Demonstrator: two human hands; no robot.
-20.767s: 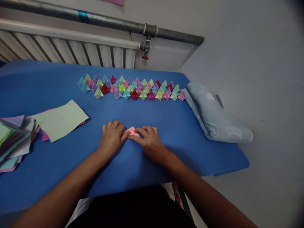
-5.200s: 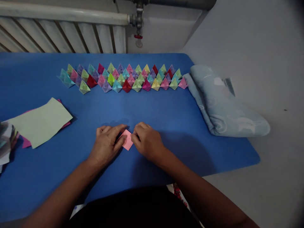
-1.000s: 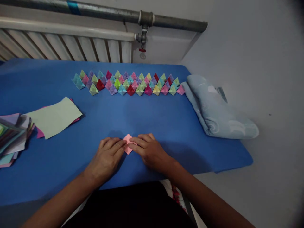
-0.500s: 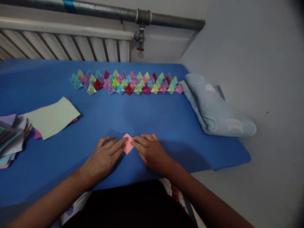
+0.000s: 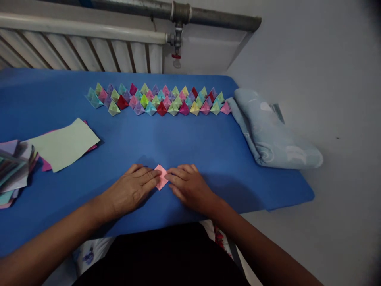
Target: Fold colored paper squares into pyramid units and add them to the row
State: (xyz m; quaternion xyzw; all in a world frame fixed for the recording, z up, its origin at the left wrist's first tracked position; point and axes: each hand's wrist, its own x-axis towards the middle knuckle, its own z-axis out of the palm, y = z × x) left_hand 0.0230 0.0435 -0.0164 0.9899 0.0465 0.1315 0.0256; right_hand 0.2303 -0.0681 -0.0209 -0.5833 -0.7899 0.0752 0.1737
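head view, single frame. i see both of the person's hands flat on the blue table cover [image 5: 208, 135], near its front edge, meeting over a small pink folded paper [image 5: 161, 179].

left hand [image 5: 131, 190]: palm down, fingers stretched out toward the right, their tips pressing the left side of the pink folded paper. nothing is gripped; the hand is spread and pressing, not clenched.

right hand [image 5: 189, 186]: palm down as well, fingers extended toward the left, tips lying on the right edge of the paper. also spread and pressing, no grasp.

the pink folded paper lies flat on the cover between the two sets of fingertips, showing as a small diamond, one corner pointing away from me and one toward me. part of it is hidden under the fingers.

surroundings: a band of folded paper pyramids [image 5: 157, 100] in many colours runs across the far part of the cover, pieces touching one another. a pale green sheet [image 5: 64, 143] lies to the left over a magenta sheet, with a stack of coloured papers [image 5: 13, 169] at the left border. a rolled light blue cloth [image 5: 270, 133] rests on the right end of the cover. a radiator [image 5: 80, 51] and a grey pipe [image 5: 178, 12] stand behind.
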